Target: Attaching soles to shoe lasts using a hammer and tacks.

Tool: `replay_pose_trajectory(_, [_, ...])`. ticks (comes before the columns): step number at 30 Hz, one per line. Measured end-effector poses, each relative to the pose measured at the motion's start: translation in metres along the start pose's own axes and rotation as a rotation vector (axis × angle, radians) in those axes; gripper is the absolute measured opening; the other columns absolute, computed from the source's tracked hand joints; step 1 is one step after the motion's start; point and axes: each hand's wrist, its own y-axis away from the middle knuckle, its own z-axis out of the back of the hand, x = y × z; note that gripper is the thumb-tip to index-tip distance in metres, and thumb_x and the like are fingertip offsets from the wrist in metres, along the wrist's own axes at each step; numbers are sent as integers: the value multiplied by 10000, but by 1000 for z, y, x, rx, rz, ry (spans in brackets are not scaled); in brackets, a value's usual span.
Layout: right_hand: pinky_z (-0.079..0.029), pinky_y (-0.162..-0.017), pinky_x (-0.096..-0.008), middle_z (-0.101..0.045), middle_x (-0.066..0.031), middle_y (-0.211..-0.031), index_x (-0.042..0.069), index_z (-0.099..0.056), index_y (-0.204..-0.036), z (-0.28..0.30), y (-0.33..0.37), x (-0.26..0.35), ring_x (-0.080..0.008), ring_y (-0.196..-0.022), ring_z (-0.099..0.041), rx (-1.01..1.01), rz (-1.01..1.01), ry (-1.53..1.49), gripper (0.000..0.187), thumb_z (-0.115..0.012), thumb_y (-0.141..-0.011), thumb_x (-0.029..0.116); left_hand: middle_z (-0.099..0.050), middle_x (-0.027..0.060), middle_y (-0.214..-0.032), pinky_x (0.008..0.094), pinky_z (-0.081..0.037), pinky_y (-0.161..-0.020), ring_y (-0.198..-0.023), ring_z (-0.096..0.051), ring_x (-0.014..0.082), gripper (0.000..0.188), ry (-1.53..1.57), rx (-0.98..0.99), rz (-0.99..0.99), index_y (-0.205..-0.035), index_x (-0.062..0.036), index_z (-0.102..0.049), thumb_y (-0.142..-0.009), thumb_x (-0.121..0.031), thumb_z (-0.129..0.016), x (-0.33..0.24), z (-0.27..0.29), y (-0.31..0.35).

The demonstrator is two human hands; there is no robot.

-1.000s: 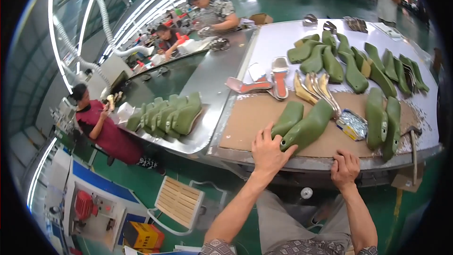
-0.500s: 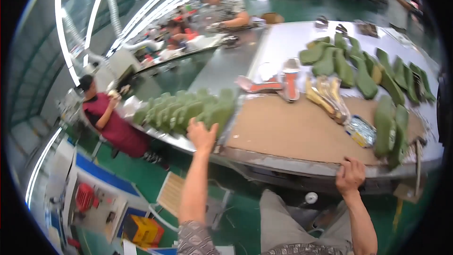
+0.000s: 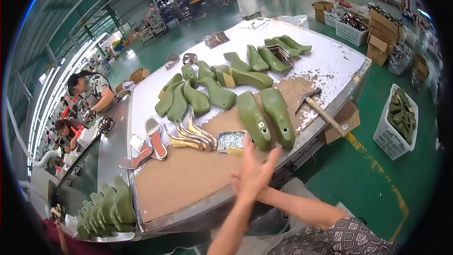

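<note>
No readable text, labels or numbers. Print on the blue-yellow box (image 3: 230, 151) is too small; same for marks on a green last (image 3: 252, 115) and brown carton (image 3: 348, 115).

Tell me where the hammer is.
In the head view, the hammer lies right of the two nearest green shoe lasts, its wooden handle jutting past the table's edge.

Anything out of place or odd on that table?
Yes: right of the two green shoe forms, a hammer lies with its handle sticking past the table edge, so it might get knocked off. Pale flecks also surround the ragged right end of the cardboard; scraps or worn surface, I can't tell.
</note>
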Motion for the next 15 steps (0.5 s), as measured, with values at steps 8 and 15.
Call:
replay_pose_trajectory(8, [-448, -801, -361, -600, -57, -1038, 102, -613, -889, 36, -14, 18, -225, -940, -570, -75, 247, 76, 167, -622, -747, 189, -278, 311, -1427, 463, -413, -977, -1181, -452, 466, 633, -895, -167, -97, -1110, -20, -638, -680, -465, -769, 3, -63, -55])
replay_pose_trajectory(15, [-440, -787, -352, -526, -58, -923, 122, -547, -873, 17, -10, 4, -217, -921, -532, -19, 218, 153, 133, -543, -810, 239, -513, 253, -1135, 440, -514, -812, -917, -617, 395, 565, -993, -73, 41, -961, -40, -721, -702, -542, -709, 12, -44, -74])
